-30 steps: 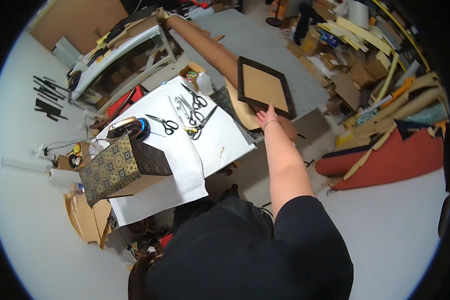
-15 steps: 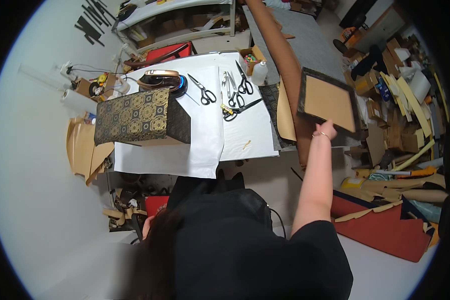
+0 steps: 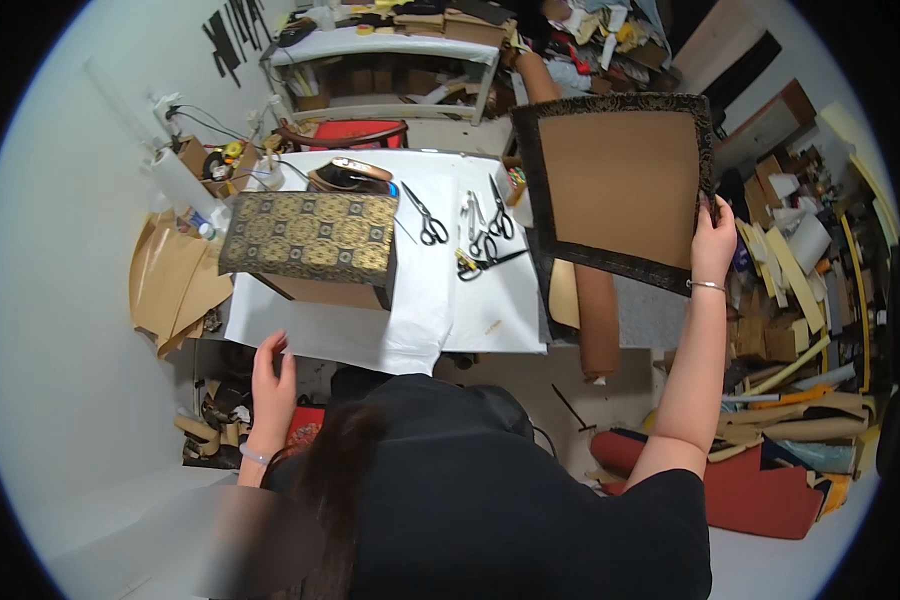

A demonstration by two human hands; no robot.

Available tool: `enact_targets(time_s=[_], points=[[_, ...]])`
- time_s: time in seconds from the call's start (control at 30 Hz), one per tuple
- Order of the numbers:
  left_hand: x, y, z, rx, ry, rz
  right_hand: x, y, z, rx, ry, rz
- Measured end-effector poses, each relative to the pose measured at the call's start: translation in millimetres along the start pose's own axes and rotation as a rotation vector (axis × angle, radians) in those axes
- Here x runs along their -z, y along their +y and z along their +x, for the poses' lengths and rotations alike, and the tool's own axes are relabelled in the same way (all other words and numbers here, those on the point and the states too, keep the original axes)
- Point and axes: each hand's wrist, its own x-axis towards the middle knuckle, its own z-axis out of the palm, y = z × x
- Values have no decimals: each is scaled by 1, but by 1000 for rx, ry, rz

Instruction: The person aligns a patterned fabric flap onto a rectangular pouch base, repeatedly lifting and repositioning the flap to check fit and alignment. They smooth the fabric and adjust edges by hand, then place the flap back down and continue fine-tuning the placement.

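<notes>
Right hand [image 3: 712, 240] grips the right edge of a flat square panel [image 3: 620, 185], brown board face with a dark patterned fabric border, held up in the air to the right of the worktop [image 3: 515, 315], well clear of it. Left hand [image 3: 273, 378] is empty, fingers loosely spread, at the near left edge of the white sheet [image 3: 410, 320] that hangs over the worktop front.

Judgement: a one-edge grip lets the panel swing; bringing it in well calls for keeping it level, passing above the scissors [image 3: 428, 222] and pliers [image 3: 480, 240], and steadying the sheet so it does not slide.

The gold-patterned box [image 3: 310, 240] stands on the sheet, left of the tools.

Hard to tell: the panel's far side, how many fingers sit behind it, what lies behind the box. The shelf [image 3: 380, 60] and floor clutter are too bent and small to sort out.
</notes>
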Motion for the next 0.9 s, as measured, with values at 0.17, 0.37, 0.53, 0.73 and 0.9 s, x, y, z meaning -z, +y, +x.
enact_targets(time_s=[0.17, 0.37, 0.53, 0.73, 0.9], points=[[6, 72, 71, -169, -59, -535, -63, -136, -36, -126, 198, 599], [48, 158, 207, -309, -180, -848, -166, -301, -91, -324, 205, 1328], [97, 207, 301, -220, 162, -1101, -274, -355, -146, -385, 174, 1476], [146, 153, 379, -318, 173, -1277, -333, -390, -163, -433, -15, 1082], [145, 107, 418, -389, 91, -1045, -335, -362, -170, -160, 21, 600]])
